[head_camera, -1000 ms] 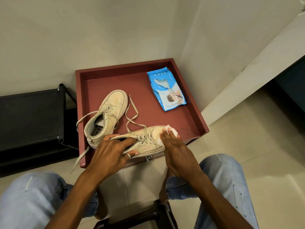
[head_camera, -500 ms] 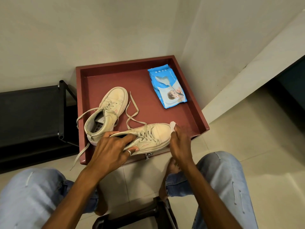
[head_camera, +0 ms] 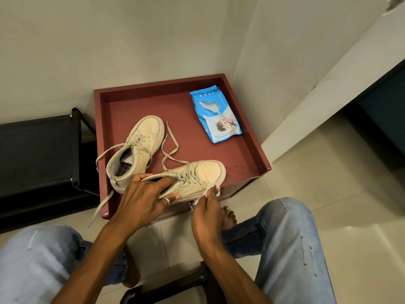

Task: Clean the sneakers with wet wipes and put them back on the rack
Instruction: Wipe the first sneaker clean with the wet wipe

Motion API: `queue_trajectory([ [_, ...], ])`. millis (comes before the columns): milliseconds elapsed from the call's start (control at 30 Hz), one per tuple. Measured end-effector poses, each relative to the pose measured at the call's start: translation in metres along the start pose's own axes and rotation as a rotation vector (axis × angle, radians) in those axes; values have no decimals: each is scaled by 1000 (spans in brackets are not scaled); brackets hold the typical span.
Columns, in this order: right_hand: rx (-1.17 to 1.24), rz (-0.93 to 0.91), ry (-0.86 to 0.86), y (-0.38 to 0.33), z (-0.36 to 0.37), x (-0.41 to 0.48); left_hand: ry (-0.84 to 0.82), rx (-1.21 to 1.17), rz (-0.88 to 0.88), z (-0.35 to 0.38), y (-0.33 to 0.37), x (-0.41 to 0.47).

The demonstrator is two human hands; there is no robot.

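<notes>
Black rack [head_camera: 37,150] cut off at left edge. Far sneaker [head_camera: 135,150] lies free on red tray [head_camera: 245,137]. Left hand [head_camera: 142,198] clamps near sneaker [head_camera: 197,178], covering its heel. Right hand [head_camera: 208,213] pinches wipe [head_camera: 209,190], mostly hidden, on sneaker's side. Wipes pack [head_camera: 215,114] at tray's right.

Home entryway: shoe rack [head_camera: 39,150], tiled floor [head_camera: 328,172]

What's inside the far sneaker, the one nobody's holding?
The far sneaker is open toward the camera: a dark perforated insole and a pale tag or paper show at the heel. Its tongue and laces cover the toe end, so anything there is hidden.
</notes>
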State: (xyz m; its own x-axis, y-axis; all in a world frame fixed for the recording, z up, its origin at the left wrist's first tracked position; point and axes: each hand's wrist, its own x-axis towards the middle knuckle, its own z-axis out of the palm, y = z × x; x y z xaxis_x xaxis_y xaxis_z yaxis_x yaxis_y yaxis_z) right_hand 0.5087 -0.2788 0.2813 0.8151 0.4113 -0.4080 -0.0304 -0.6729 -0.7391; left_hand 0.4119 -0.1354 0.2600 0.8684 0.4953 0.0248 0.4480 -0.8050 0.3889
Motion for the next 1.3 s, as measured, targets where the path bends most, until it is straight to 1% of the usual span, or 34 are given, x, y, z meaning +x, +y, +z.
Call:
queue_trajectory([
  [67,135,-6,-65,-3,10,-9,5,-4,0,-1,2,0],
  [167,243,19,-149,-6,12,-16,3,15,2,-1,1,0],
  [233,287,57,-144,-14,-2,-11,-13,19,-4,0,0,0],
  [267,269,57,-132,-17,-10,-6,-30,19,-5,0,-1,0],
  [400,274,-14,-117,-31,-40,8,-108,16,51,0,0,0],
  [500,292,-43,-82,-39,-52,12,-95,23,51,-1,9,-1],
  [567,244,-139,-24,-36,-54,17,-74,16,17,-1,21,1],
  [667,-31,-427,122,-19,-51,26,-90,-38,-48,-2,41,7],
  [700,-98,-500,141,-14,-48,28,-109,-79,-71,-3,46,10],
  [733,-145,-562,136,-9,-46,30,-146,-139,-99,-4,52,12],
  [833,-254,-668,71,-1,-40,31,-279,-407,-224,-18,66,20],
  [900,-234,-711,39,2,-39,31,-367,-582,-308,-30,76,21],
  [933,-193,-722,27,1,-39,31,-396,-609,-311,-35,79,21],
  [967,-152,-724,25,0,-41,32,-406,-587,-291,-38,81,18],
  [1000,-115,-714,37,-2,-43,34,-370,-525,-261,-40,82,14],
  [1033,-93,-677,68,-4,-45,36,-271,-442,-233,-40,80,10],
  [1067,-75,-624,96,-6,-48,37,-125,-381,-214,-42,77,7],
  [1133,-12,-521,87,-13,-53,38,97,-375,-200,-43,70,5],
  [1167,49,-493,43,-18,-54,36,150,-422,-204,-43,65,5],
  [1200,130,-475,-19,-25,-55,33,159,-505,-219,-43,62,7],
  [1233,218,-456,-86,-32,-56,29,134,-613,-250,-45,60,10],
  [1300,338,-419,-226,-43,-56,21,44,-844,-320,-47,57,15],
])
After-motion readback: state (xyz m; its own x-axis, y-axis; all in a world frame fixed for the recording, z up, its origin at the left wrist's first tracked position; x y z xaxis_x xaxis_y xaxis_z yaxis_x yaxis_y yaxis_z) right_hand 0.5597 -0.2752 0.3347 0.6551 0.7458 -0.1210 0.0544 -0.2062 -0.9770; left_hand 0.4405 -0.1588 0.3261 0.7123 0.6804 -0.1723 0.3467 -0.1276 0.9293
